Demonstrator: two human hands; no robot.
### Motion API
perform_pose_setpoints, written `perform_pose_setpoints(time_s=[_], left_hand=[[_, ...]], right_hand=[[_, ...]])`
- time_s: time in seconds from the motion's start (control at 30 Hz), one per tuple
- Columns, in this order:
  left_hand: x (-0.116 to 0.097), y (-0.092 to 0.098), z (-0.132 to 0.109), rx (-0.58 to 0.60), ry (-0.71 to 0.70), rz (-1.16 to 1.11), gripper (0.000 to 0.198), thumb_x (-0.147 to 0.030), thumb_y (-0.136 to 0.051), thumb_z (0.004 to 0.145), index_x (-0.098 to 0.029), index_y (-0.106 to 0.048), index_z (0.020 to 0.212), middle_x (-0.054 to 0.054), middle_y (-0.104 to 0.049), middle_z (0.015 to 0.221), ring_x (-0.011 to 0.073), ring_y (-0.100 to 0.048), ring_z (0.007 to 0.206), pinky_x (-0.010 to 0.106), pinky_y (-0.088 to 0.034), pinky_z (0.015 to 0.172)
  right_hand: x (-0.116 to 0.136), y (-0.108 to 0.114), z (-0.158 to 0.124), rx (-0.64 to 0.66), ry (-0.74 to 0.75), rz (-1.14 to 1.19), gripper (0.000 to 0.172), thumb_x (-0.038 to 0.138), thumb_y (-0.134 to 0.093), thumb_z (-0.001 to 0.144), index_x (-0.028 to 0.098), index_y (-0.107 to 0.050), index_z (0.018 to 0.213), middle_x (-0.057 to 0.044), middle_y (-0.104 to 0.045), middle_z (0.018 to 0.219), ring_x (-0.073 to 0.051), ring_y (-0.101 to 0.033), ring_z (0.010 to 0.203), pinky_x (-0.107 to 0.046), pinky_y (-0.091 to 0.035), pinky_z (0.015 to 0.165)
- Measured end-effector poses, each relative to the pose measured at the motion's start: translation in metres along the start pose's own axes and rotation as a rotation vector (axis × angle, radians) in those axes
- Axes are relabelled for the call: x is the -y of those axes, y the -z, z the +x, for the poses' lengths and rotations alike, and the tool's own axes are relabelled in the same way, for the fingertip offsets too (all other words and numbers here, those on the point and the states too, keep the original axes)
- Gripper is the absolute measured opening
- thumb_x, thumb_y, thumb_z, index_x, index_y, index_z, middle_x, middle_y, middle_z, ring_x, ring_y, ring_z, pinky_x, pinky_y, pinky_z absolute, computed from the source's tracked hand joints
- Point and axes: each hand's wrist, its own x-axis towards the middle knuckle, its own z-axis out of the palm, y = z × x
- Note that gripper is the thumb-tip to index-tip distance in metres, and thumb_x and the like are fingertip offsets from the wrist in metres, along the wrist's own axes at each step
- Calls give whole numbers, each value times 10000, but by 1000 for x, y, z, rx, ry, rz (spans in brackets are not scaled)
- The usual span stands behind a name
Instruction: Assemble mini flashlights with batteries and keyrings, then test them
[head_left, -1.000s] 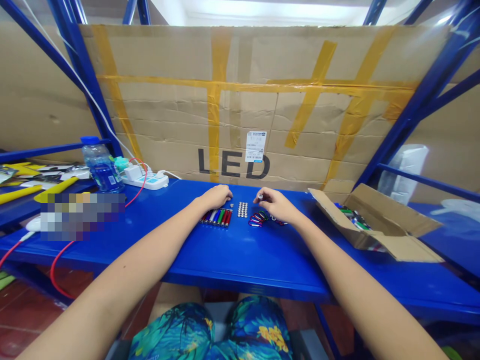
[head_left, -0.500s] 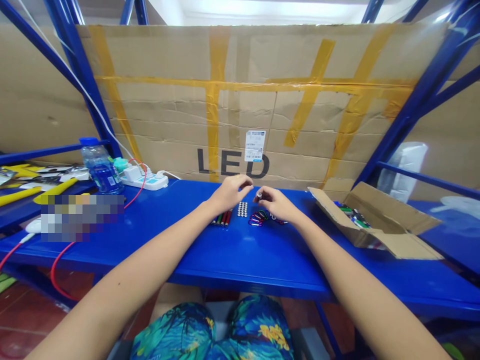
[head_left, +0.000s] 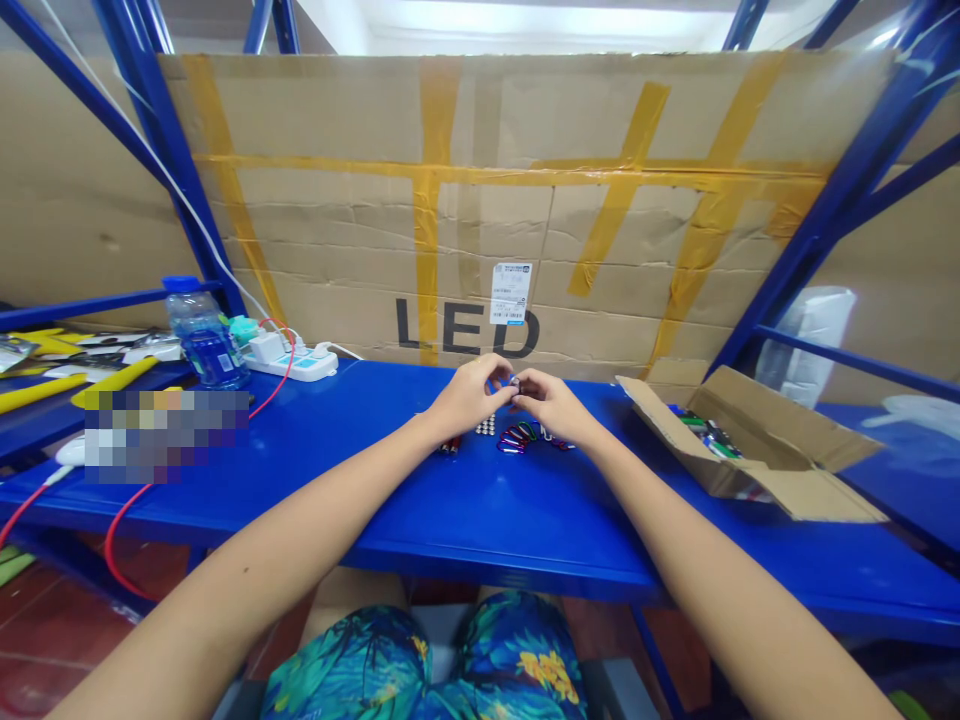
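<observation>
My right hand [head_left: 551, 402] is closed in a pinch round a small dark, silver-ended piece [head_left: 516, 386], whose kind is too small to tell. Thumb and fingers of my left hand [head_left: 471, 392] curl in from the other side and meet that same piece. Beneath the hands, small round silver cells [head_left: 486, 426] lie in rows on the blue table [head_left: 495, 520]. Several coloured carabiners [head_left: 516, 437] rest to their right. Slim red and dark tubes [head_left: 451, 446] show partly from under my left wrist.
An open cardboard box [head_left: 739, 465] with coloured small items stands at the right. To the left are a bottle of blue liquid [head_left: 210, 345], a white power strip [head_left: 311, 366] and a red cable [head_left: 277, 390]. A large taped cardboard sheet [head_left: 337, 240] rises behind the table.
My left hand has moved right and slightly down to meet the piece in my right hand. It now covers more of the tubes and silver cells.
</observation>
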Motion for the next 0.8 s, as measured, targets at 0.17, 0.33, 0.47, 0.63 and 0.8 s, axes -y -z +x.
perform_pose_setpoints(time_s=[0.17, 0.33, 0.47, 0.63, 0.8], left_hand=[[6, 6, 5, -87, 168, -147, 88, -223, -681, 773, -161, -691, 835, 55, -683, 883, 181, -636, 844, 322, -501, 805], [24, 18, 14, -296, 340, -426, 98, -199, -632, 772, -130, -664, 834, 68, -716, 849, 188, -669, 841, 333, -522, 812], [42, 24, 15, -374, 495, -562, 119, -141, -553, 794, -128, -629, 884, 63, -697, 827, 167, -670, 814, 296, -544, 723], [54, 22, 11, -351, 530, -597, 141, -146, -545, 828, -155, -600, 958, 32, -635, 818, 135, -631, 763, 243, -563, 578], [60, 17, 11, -306, 512, -598, 124, -167, -587, 842, -151, -592, 965, 35, -624, 818, 132, -622, 773, 237, -575, 573]], right_hand=[[-2, -14, 11, -42, 22, 38, 158, 211, -624, 775, 182, -623, 931, -49, -699, 884, -202, -676, 847, -382, -564, 808], [-14, -21, 37, -86, 17, -336, 287, 54, -532, 785, 159, -688, 1002, -103, -729, 956, -223, -674, 885, -388, -518, 854], [-14, -31, 50, 125, 85, -698, 234, 47, -567, 769, 183, -739, 852, -97, -739, 910, -240, -662, 846, -334, -483, 791], [-14, -53, 55, 280, 169, -835, 200, 47, -585, 760, 191, -726, 764, -67, -728, 775, -208, -625, 734, -279, -434, 675], [-16, -50, 54, 201, 206, -830, 209, 34, -522, 775, 179, -661, 718, -97, -711, 806, -223, -609, 782, -298, -421, 704]])
